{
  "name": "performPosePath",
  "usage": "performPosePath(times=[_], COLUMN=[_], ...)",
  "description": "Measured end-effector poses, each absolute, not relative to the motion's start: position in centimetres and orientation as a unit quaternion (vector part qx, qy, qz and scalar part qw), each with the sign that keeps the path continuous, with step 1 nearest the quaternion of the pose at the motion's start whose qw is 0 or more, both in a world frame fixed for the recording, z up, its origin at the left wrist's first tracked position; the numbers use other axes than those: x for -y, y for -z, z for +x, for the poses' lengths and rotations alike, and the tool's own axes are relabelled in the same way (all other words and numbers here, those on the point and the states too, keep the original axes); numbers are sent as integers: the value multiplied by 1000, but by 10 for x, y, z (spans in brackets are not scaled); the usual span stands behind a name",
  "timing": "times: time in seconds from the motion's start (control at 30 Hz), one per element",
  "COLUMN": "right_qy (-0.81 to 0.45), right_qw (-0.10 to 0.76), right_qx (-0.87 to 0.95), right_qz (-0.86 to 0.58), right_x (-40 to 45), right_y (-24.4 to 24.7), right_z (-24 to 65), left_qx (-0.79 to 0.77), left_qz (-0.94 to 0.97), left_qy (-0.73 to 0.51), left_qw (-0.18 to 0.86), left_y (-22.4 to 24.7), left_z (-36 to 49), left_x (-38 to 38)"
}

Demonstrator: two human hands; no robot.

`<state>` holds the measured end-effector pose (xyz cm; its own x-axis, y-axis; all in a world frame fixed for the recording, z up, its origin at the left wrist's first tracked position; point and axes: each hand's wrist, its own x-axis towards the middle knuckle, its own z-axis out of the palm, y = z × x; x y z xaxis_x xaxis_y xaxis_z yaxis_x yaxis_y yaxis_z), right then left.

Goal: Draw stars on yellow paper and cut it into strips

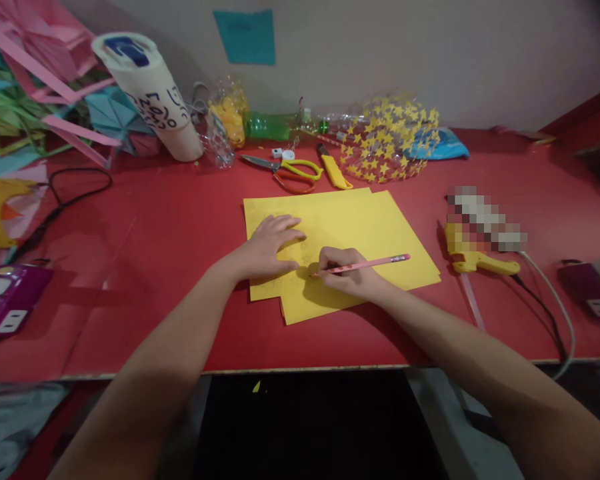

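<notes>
Bare forearms point(177, 340) reach in; right fingers point(334, 257) grip a pencil point(367, 264), empty left fingers point(286, 221) spread on yellow paper point(350, 220), faintly marked at left, seemingly blank at right.

pixelated device right of the yellow paper point(350, 220), faint blurred pencil marks point(305, 250) on it, purple power strip point(15, 300) to its far left cut off by the edge
</notes>
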<state>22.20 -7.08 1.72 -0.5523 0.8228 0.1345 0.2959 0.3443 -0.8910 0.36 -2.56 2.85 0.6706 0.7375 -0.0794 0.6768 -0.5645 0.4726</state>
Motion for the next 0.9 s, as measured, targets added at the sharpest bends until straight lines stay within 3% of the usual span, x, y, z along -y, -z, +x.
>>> performPosePath(times=[0.57,0.9], right_qy=[-410,-383], right_qw=[267,320], right_qx=[784,774], right_qz=[-381,-389], right_x=[71,74], right_y=[-13,-11], right_z=[222,221], left_qx=[-394,-397], left_qz=[886,884], left_qy=[-67,-77], left_qw=[236,234], left_y=[-26,-25], left_z=[2,2], left_x=[24,25])
